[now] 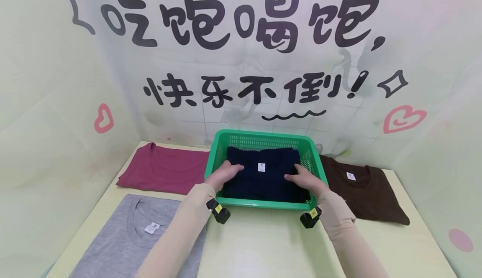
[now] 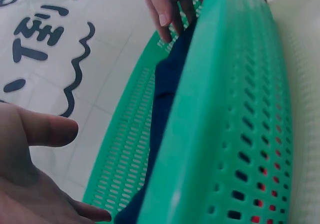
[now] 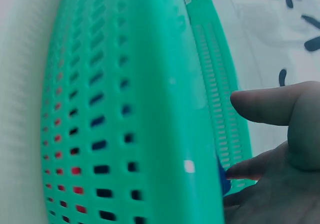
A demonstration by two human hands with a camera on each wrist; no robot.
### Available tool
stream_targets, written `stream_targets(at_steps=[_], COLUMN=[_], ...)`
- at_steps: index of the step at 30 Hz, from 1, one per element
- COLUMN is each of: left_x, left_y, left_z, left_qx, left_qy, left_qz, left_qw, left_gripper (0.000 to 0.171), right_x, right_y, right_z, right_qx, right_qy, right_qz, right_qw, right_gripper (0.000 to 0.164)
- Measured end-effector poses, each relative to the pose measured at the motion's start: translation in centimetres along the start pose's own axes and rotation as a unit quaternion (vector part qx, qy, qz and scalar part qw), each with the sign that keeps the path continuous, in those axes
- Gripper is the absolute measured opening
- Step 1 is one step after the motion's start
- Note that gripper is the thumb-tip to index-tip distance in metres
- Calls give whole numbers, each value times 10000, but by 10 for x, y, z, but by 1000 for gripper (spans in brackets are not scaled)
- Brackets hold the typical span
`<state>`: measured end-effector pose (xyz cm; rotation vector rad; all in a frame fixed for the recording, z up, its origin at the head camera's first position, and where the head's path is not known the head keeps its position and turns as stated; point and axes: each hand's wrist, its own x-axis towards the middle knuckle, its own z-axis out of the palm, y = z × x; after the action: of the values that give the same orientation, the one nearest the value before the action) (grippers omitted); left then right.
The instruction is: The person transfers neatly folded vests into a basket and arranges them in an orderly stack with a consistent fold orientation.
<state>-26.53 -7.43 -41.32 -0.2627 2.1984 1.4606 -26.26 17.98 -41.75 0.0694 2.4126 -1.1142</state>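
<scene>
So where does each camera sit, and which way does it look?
Head: on the person's head, looking forward and down at the basket and navy shirt; left hand, right hand and both sleeves show.
Left wrist: on that wrist, looking sideways-on across the basket's rim; the left hand is close, the right hand farther off at the top.
Right wrist: on that wrist, also looking across the rim; the right hand shows.
Both wrist views share the basket's holes and wall writing.
</scene>
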Motion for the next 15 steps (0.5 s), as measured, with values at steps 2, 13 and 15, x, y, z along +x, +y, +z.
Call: stream_targets(at_steps=[2, 13, 15], left_x=[-5, -28, -32], left_y=[-2, -6, -8], left_z=[1, 5, 5], left_qx=[-24, 163, 199], left_qy=[3, 133, 80], left_qz=[90, 563, 599], left_qw=[10000, 9982, 9980], left_gripper=[76, 70, 70], right_x=[-4, -34, -40], right_y=[1, -10, -11], right_z=[3, 20, 24], right_qx=[-115, -476, -390], right_qy=[41, -27, -75], right_qz=[-144, -686, -745], right_qw=[9998, 9965, 9964], right_gripper=[73, 72, 73])
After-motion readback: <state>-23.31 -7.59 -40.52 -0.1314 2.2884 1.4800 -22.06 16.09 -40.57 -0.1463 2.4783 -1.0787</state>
